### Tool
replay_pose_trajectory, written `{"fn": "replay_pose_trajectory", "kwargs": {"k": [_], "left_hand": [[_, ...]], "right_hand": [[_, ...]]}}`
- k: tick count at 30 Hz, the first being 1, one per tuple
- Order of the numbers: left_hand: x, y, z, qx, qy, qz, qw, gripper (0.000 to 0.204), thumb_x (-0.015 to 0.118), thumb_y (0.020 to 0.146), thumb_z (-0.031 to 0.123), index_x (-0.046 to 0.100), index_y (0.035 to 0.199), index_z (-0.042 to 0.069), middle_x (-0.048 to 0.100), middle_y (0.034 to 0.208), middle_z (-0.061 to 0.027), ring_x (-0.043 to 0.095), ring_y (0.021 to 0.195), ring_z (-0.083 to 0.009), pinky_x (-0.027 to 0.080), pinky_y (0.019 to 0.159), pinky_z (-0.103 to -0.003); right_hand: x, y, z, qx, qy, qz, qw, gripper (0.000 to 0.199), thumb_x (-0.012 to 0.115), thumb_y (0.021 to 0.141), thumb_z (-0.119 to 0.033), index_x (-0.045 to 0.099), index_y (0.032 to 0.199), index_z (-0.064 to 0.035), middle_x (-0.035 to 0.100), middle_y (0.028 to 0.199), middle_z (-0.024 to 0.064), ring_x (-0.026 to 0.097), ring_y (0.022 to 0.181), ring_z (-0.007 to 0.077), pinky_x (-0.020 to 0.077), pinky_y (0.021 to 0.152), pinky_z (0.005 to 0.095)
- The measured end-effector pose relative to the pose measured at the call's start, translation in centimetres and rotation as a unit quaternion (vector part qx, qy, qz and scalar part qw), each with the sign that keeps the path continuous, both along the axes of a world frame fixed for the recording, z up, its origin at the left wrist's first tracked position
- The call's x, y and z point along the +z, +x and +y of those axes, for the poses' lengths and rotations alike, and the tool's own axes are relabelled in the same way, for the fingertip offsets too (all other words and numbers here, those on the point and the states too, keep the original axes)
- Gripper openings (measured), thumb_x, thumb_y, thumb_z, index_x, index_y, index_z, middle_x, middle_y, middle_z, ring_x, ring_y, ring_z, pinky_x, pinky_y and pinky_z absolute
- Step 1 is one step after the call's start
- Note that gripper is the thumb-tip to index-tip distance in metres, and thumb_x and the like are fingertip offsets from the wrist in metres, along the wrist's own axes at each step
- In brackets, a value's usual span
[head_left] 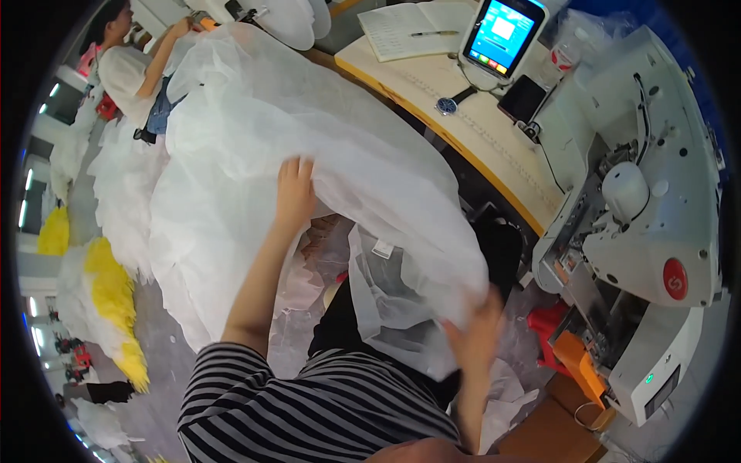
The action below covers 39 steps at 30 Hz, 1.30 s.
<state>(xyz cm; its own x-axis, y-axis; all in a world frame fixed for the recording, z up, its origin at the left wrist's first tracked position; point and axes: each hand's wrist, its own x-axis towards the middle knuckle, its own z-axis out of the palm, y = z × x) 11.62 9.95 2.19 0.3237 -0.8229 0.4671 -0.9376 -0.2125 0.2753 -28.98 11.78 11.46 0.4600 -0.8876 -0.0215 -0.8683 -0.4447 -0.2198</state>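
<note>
Fabric (pixel 255 131): a big sheet of thin white cloth, heaped across the space in front of you, from the upper left down to your lap, beside the sewing machine (pixel 648 201).
Left hand (pixel 295 189): your palm lies flat on top of the heap, fingers spread and pressing — not clenched; it pins the bulk so it does not slide away.
Right hand (pixel 477 328): blurred, at the lower right edge of the cloth. It seems to pinch that edge, but you cannot tell for sure.
Why so held: one hand anchors, one works the edge nearest the machine.
Long axis: runs diagonally — far upper left to near lower right, its low end pointing at your right hand.
Table (pixel 471 131): behind, with a tablet (pixel 502 35) and a notebook (pixel 405 27).
</note>
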Motion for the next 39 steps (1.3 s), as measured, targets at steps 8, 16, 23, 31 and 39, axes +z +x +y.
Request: {"fn": "replay_pose_trajectory", "kwargs": {"k": [8,16,23,31,39], "left_hand": [[1.5,-2.9,-12.9,-0.406,0.153,0.031,0.9,0.039,0.059,0.084,0.012,0.051,0.122,0.007,0.047,0.131,-0.0117,0.042,0.122,-0.0298,0.03,0.103,-0.048],[0.4,-4.5,-7.9,-0.387,0.201,0.121,0.892,0.027,0.064,0.082,0.016,0.06,0.107,0.008,0.058,0.118,-0.0085,0.051,0.114,-0.0268,0.029,0.106,-0.048],[4.1,-9.6,-2.2,-0.457,0.369,0.203,0.783,0.031,0.077,0.067,0.022,0.062,0.09,0.007,0.062,0.09,-0.008,0.057,0.096,-0.026,0.038,0.094,-0.042],[15.2,-21.0,-5.1,-0.508,0.201,0.204,0.813,0.019,0.072,0.071,0.012,0.059,0.084,0.007,0.052,0.063,-0.0065,0.054,0.054,-0.023,0.043,0.05,-0.03],[15.6,-24.0,-11.2,-0.418,-0.071,0.011,0.906,0.014,0.066,0.069,0.007,0.055,0.077,0.008,0.052,0.073,-0.001,0.053,0.057,-0.0158,0.043,0.043,-0.029]], "right_hand": [[-0.8,-16.6,4.4,-0.238,0.104,0.2,0.945,0.039,0.05,0.074,0.005,0.062,0.11,-0.0064,0.06,0.112,0.0175,0.054,0.107,0.033,0.0417,0.093,0.0395],[-2.6,8.2,-5.0,0.068,0.051,-0.214,0.973,0.024,0.067,0.08,-0.019,0.061,0.099,-0.0061,0.061,0.097,0.0104,0.057,0.096,0.0295,0.042,0.087,0.0382],[-4.9,5.0,-6.2,0.085,0.234,-0.376,0.893,0.016,0.058,0.087,-0.004,0.054,0.102,-0.0053,0.056,0.095,0.0078,0.056,0.08,0.0155,0.0407,0.068,0.0265],[4.1,1.0,-3.5,-0.166,0.063,-0.588,0.789,0.011,0.051,0.09,0.002,0.047,0.099,-0.0019,0.048,0.087,0.0034,0.046,0.068,0.0076,0.0377,0.059,0.0203],[3.1,-3.1,-8.9,-0.363,-0.05,-0.598,0.713,0.015,0.051,0.091,-0.004,0.047,0.105,-0.0029,0.048,0.09,0.0027,0.039,0.064,0.0047,0.0339,0.053,0.0202]]}}
